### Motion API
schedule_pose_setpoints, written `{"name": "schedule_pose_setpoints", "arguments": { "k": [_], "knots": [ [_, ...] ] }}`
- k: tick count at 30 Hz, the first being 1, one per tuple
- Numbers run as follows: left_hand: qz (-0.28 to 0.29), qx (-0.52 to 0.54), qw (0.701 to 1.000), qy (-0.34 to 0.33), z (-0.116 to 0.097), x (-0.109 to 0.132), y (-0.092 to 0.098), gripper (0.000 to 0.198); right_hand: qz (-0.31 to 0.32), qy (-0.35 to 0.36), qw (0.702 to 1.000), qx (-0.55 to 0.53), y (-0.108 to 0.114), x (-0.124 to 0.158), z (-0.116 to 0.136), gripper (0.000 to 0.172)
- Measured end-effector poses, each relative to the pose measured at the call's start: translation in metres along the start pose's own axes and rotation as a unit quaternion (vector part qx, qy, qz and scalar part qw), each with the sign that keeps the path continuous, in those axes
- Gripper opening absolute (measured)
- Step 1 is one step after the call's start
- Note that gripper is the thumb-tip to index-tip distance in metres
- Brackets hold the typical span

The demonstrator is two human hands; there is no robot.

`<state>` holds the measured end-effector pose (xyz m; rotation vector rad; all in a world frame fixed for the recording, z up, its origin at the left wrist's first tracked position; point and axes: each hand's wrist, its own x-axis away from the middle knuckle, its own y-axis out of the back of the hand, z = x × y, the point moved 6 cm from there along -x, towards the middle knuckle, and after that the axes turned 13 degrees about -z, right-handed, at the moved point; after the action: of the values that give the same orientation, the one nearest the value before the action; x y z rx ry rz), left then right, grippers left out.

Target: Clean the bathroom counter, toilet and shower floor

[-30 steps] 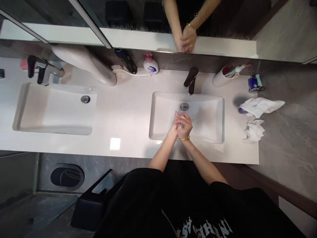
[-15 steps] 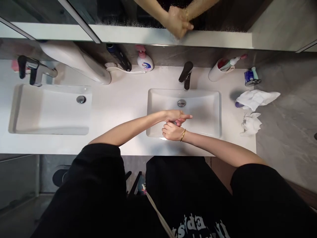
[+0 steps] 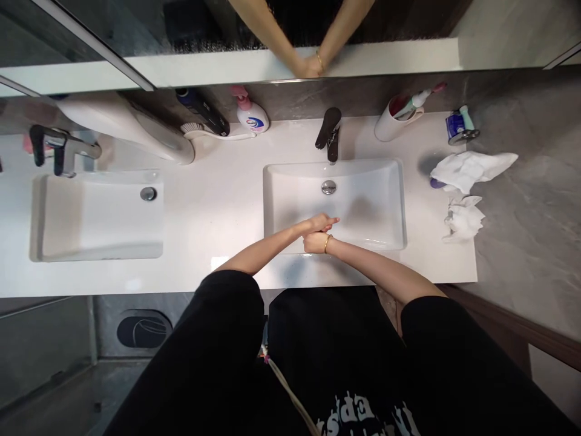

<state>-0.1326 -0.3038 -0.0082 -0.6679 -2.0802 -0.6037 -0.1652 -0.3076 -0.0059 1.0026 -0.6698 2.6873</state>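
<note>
Over the front part of the right white sink (image 3: 381,236), my two hands are pressed together. My left hand (image 3: 321,222) lies on top, one finger stretched out to the right and the others curled down against my right hand. Just below it, my right hand (image 3: 315,243) is closed with its fingers folded against the left; a gold bracelet (image 3: 327,244) circles that wrist. The fingers between the two hands are mostly hidden. Behind them are the round drain plug (image 3: 328,187) and a dark faucet (image 3: 331,136); no water stream shows under the spout.
A pink-topped pump bottle (image 3: 253,117), a white long-handled brush (image 3: 222,135) and a dark bottle (image 3: 204,113) stand behind the counter's middle. Rightward are a toothbrush cup (image 3: 393,121) and crumpled white tissues (image 3: 467,169). A second sink (image 3: 102,251) is at left; a mirror (image 3: 408,36) runs above.
The view has shifted and tilted slightly. My hands stay together over the sink, but the right hand's fingers have tucked further under the left hand.
</note>
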Motion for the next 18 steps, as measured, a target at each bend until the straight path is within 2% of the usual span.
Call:
{"name": "schedule_pose_setpoints", "arguments": {
  "k": [3, 4, 5, 7, 9, 11, 13, 14, 16, 18],
  "knots": [
    [0.058, 0.154, 0.986, 0.006, -0.008, 0.000, 0.014, 0.053, 0.092, 0.006, 0.993, 0.075, 0.020, 0.004, 0.028, 0.029],
    [0.080, 0.177, 0.981, 0.014, -0.010, 0.001, 0.020, 0.051, 0.100, 0.028, 0.989, 0.106, 0.030, 0.006, 0.039, 0.021],
    [0.097, 0.185, 0.978, 0.025, -0.011, 0.003, 0.026, 0.050, 0.081, 0.067, 0.984, 0.142, 0.042, 0.007, 0.051, 0.014],
    [0.115, 0.185, 0.976, 0.032, -0.013, 0.009, 0.036, 0.051, -0.033, 0.166, 0.964, 0.205, 0.071, 0.010, 0.073, 0.018],
    [0.093, 0.214, 0.972, -0.018, -0.019, 0.015, 0.043, 0.048, -0.173, 0.206, 0.941, 0.206, 0.100, 0.013, 0.085, 0.022],
    [0.034, 0.247, 0.961, -0.115, -0.029, 0.023, 0.048, 0.046, -0.240, 0.137, 0.953, 0.126, 0.120, 0.012, 0.080, 0.022],
    [-0.017, 0.247, 0.948, -0.201, -0.035, 0.032, 0.047, 0.042, -0.234, 0.040, 0.971, 0.029, 0.127, 0.010, 0.070, 0.027],
    [-0.023, 0.234, 0.946, -0.223, -0.036, 0.035, 0.044, 0.041, -0.226, 0.004, 0.974, -0.011, 0.129, 0.010, 0.068, 0.029],
    [-0.003, 0.215, 0.950, -0.228, -0.034, 0.038, 0.033, 0.040, -0.213, -0.032, 0.975, -0.058, 0.132, 0.014, 0.069, 0.031],
    [0.002, 0.220, 0.953, -0.207, -0.031, 0.037, 0.024, 0.040, -0.212, -0.037, 0.974, -0.065, 0.135, 0.020, 0.075, 0.030]
  ]
}}
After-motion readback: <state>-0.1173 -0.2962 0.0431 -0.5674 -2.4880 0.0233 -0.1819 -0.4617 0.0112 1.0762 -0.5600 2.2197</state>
